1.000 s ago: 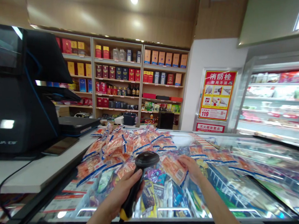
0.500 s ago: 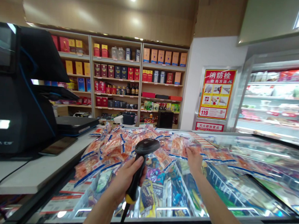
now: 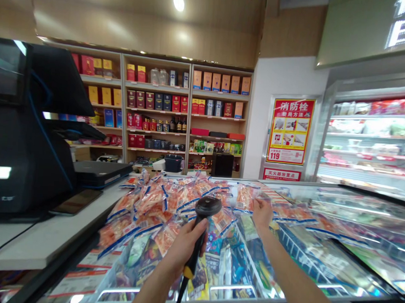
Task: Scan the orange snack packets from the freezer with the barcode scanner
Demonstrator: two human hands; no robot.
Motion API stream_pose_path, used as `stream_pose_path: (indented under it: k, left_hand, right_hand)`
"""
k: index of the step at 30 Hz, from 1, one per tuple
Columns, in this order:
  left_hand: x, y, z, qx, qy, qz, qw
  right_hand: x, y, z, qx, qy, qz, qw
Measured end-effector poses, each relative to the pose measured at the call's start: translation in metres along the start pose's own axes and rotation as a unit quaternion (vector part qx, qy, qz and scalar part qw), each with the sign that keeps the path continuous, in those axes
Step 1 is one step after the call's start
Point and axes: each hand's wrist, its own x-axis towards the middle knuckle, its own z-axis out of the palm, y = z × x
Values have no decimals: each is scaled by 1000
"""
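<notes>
My left hand [image 3: 186, 241] is wrapped round the handle of a black barcode scanner [image 3: 207, 207] with a yellow band and a cable hanging down. My right hand [image 3: 263, 212] pinches the edge of a clear plastic packet [image 3: 245, 197] of orange-pink food with a white label, held just right of the scanner's head. A heap of like packets [image 3: 155, 199] with blue edges covers the freezer's glass lid to the left and behind. More of these packets [image 3: 294, 213] lie in a row to the right of my right hand.
Under the glass, the chest freezer [image 3: 229, 289] holds colourful packages in wire baskets. At left, a counter [image 3: 24, 246] bears a black till [image 3: 29, 151] and a phone [image 3: 76, 202]. Shelves of boxes [image 3: 157, 101] stand behind, and a lit fridge [image 3: 373, 133] is at right.
The scanner in my left hand has moved right and slightly down, closer to the packet. My right hand keeps its pinch on the packet almost in place. The view has shifted a little.
</notes>
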Motion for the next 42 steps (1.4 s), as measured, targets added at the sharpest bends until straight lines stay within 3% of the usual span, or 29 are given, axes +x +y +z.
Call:
stream_pose_path:
  k: [7,18,28,36,42]
  left_hand:
    - [3,0,6,37,-7,-5,999]
    - [5,-8,14,36,-77,-2,996]
    - [0,-5,0,18,23,-6,1000]
    - [0,-13,-20,0,77,-25,997]
    - [-10,-9,-24,-4,86,-27,996]
  right_hand:
    - [7,13,-7,-16,1,2,1000]
    - [12,12,-4,-5,-1,-15,1000]
    - [31,46,-16,-196,-45,-47,978]
    - [43,29,-10,-271,-91,21,958]
    - [17,11,-9,-259,8,-85,962]
